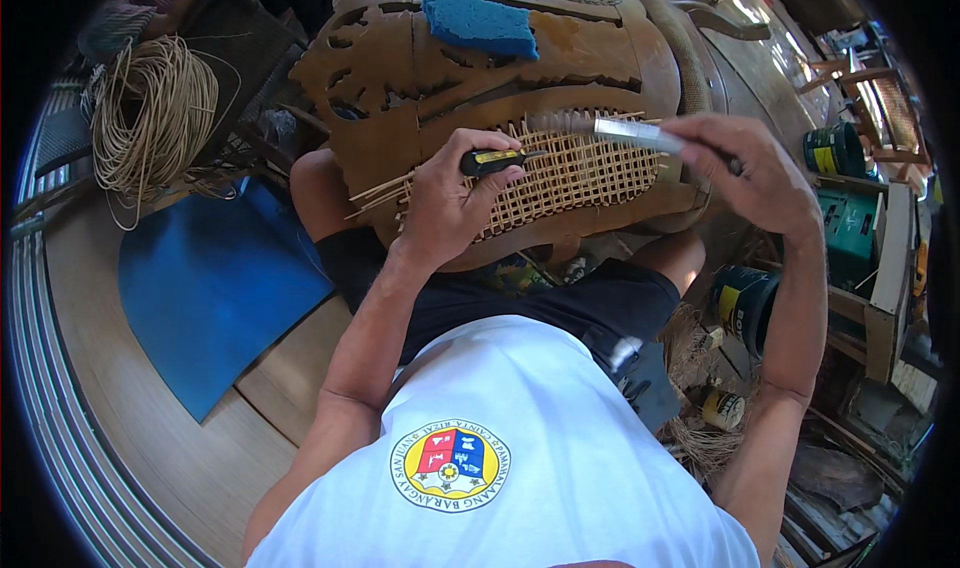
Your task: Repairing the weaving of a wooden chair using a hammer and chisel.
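Observation:
My left hand [452,193] grips a screwdriver [492,162] with a black and yellow handle. Its short metal shaft points right, over a woven rattan panel [570,183]. In my right hand [745,168] is a long tool [640,134] with a bright silver middle and a dark handle end; motion smears its far end, so its kind is unclear. That blurred end hovers near the panel's upper edge. The panel sits in a brown carved wooden chair frame [370,148] in front of my lap, with loose strands sticking out at its left.
A blue sponge [478,20] rests on the frame's far part. At left are a coil of rattan strands [155,118] and a blue sheet [215,288]. Dark buckets [745,303], a green case [848,233] and a wooden crate [893,258] stand at right.

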`<state>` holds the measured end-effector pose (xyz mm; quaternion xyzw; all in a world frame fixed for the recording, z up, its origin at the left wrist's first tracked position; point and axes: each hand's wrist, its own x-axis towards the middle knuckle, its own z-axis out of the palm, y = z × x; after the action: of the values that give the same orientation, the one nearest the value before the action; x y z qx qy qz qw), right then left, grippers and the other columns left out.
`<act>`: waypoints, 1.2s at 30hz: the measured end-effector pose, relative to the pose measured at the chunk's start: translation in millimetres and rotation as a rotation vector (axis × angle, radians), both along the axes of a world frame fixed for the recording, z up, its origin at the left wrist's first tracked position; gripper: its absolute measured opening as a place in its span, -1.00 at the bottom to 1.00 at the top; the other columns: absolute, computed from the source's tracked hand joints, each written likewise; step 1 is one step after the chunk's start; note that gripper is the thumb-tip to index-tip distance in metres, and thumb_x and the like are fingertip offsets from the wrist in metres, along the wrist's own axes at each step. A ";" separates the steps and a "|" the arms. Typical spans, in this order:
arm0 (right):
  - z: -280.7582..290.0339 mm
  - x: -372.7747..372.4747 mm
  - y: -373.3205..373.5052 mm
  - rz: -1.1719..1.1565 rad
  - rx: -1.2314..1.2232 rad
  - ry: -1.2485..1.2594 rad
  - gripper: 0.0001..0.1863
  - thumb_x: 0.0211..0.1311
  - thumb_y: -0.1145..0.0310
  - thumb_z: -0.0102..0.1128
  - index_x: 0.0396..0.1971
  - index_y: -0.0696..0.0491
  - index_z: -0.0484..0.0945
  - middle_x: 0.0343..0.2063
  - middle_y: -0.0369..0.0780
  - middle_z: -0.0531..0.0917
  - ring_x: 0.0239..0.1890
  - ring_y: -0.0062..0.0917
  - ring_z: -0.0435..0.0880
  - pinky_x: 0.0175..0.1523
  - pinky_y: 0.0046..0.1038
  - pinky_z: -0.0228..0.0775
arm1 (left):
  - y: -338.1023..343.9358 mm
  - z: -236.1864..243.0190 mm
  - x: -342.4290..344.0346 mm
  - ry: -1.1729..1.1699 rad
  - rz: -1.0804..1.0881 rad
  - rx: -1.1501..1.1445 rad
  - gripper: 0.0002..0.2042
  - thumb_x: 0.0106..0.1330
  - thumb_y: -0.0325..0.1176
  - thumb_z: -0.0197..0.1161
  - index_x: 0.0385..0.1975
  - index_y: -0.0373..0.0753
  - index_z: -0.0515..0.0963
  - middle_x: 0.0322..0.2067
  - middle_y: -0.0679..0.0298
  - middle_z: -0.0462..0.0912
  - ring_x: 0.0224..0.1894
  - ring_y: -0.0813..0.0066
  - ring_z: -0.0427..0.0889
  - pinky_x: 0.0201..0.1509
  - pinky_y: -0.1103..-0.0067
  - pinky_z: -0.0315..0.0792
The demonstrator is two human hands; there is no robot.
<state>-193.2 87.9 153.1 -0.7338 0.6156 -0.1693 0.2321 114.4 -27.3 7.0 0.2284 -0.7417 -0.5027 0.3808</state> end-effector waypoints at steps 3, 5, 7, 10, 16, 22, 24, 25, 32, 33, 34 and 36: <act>5.7 -1.2 2.1 -0.004 -0.038 0.026 -0.70 0.50 0.32 0.20 0.06 0.17 0.67 -0.18 -0.11 0.77 -0.16 -0.39 0.73 0.00 -0.37 0.51 | -3.3 6.9 12.7 0.019 0.042 0.047 -0.75 0.39 -0.46 0.43 -0.04 -0.28 0.53 -0.05 0.12 0.76 0.03 0.43 0.74 0.16 0.49 0.60; 8.9 -4.1 0.9 -0.072 -0.037 -0.011 -0.70 0.51 0.31 0.20 0.07 0.17 0.66 -0.19 -0.11 0.77 -0.16 -0.40 0.73 0.01 -0.38 0.50 | -7.2 6.6 17.0 0.020 0.070 0.038 -0.76 0.40 -0.46 0.42 -0.03 -0.29 0.52 -0.05 0.11 0.76 0.04 0.45 0.74 0.16 0.51 0.61; 7.0 -7.8 -0.7 -0.153 -0.127 -0.041 -0.69 0.53 0.29 0.19 0.09 0.16 0.67 -0.21 -0.13 0.77 -0.17 -0.44 0.73 -0.01 -0.41 0.50 | -6.3 4.1 13.3 0.016 0.041 0.053 -0.76 0.40 -0.46 0.42 -0.03 -0.29 0.52 -0.04 0.11 0.76 0.05 0.45 0.73 0.16 0.51 0.61; 9.5 -0.8 -5.5 -0.138 -0.105 -0.004 -0.69 0.55 0.28 0.18 0.10 0.15 0.67 -0.23 -0.14 0.77 -0.20 -0.48 0.71 -0.05 -0.42 0.50 | -5.0 1.5 12.7 0.015 0.001 0.060 -0.77 0.41 -0.45 0.41 -0.04 -0.28 0.53 -0.03 0.13 0.75 0.05 0.46 0.73 0.15 0.50 0.61; 1.5 10.2 -6.1 -0.014 -0.046 -0.002 -0.70 0.53 0.30 0.20 0.09 0.15 0.66 -0.24 -0.14 0.77 -0.25 -0.48 0.69 -0.08 -0.42 0.49 | -9.4 0.6 15.8 0.018 -0.005 0.058 -0.76 0.41 -0.44 0.41 -0.03 -0.26 0.53 -0.04 0.14 0.75 0.04 0.46 0.74 0.13 0.51 0.62; 6.6 1.5 -2.6 -0.145 -0.152 -0.058 -0.71 0.51 0.34 0.21 0.08 0.16 0.67 -0.20 -0.13 0.77 -0.25 -0.46 0.70 -0.06 -0.42 0.50 | -10.9 7.8 25.5 0.055 0.033 0.089 -0.76 0.41 -0.44 0.41 -0.03 -0.27 0.52 -0.08 0.14 0.77 0.00 0.46 0.75 0.11 0.51 0.63; 12.0 5.7 -5.8 -0.148 -0.105 -0.048 -0.71 0.51 0.35 0.20 0.08 0.17 0.67 -0.20 -0.12 0.77 -0.24 -0.45 0.71 -0.06 -0.42 0.50 | -14.0 1.2 24.6 0.032 0.008 0.041 -0.78 0.41 -0.44 0.40 -0.04 -0.26 0.52 -0.08 0.14 0.77 -0.02 0.45 0.76 0.09 0.51 0.63; 14.4 7.9 -7.1 -0.160 -0.057 -0.035 -0.71 0.51 0.36 0.20 0.08 0.17 0.67 -0.20 -0.11 0.77 -0.24 -0.43 0.71 -0.05 -0.41 0.50 | -14.3 -2.9 21.8 0.034 0.010 0.040 -0.78 0.41 -0.44 0.40 -0.04 -0.26 0.52 -0.08 0.14 0.77 -0.02 0.45 0.76 0.09 0.51 0.63; 8.9 17.2 -12.5 0.062 0.045 0.018 -0.71 0.51 0.37 0.19 0.08 0.19 0.67 -0.18 -0.09 0.78 -0.17 -0.42 0.75 0.02 -0.42 0.52 | -12.7 5.4 28.2 0.001 0.014 -0.006 -0.77 0.41 -0.42 0.41 -0.05 -0.26 0.53 -0.08 0.15 0.77 -0.01 0.45 0.77 0.08 0.51 0.64; 8.4 14.7 -11.4 0.022 0.005 -0.004 -0.71 0.50 0.37 0.20 0.08 0.19 0.66 -0.19 -0.09 0.78 -0.17 -0.41 0.74 0.00 -0.42 0.51 | -12.7 7.1 32.4 0.009 0.048 0.015 -0.77 0.41 -0.41 0.42 -0.05 -0.27 0.53 -0.08 0.15 0.77 -0.01 0.45 0.77 0.08 0.51 0.63; 8.3 12.8 -11.0 -0.014 -0.035 -0.027 -0.70 0.49 0.38 0.20 0.09 0.19 0.66 -0.20 -0.09 0.78 -0.18 -0.41 0.74 -0.02 -0.41 0.51 | -13.3 7.9 35.6 0.007 0.054 0.016 -0.77 0.41 -0.41 0.42 -0.05 -0.27 0.53 -0.08 0.15 0.77 -0.01 0.45 0.77 0.08 0.51 0.63; 4.8 8.6 -10.5 -0.053 -0.083 -0.042 -0.70 0.48 0.38 0.21 0.09 0.20 0.66 -0.21 -0.09 0.77 -0.20 -0.41 0.73 -0.04 -0.40 0.51 | -15.7 8.7 39.6 -0.029 0.056 0.055 -0.76 0.41 -0.41 0.42 -0.06 -0.27 0.53 -0.08 0.14 0.78 0.01 0.44 0.76 0.11 0.50 0.62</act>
<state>-184.6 77.5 157.9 -0.7224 0.6225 -0.2161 0.2097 154.0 -43.1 15.7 0.2666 -0.7264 -0.5087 0.3776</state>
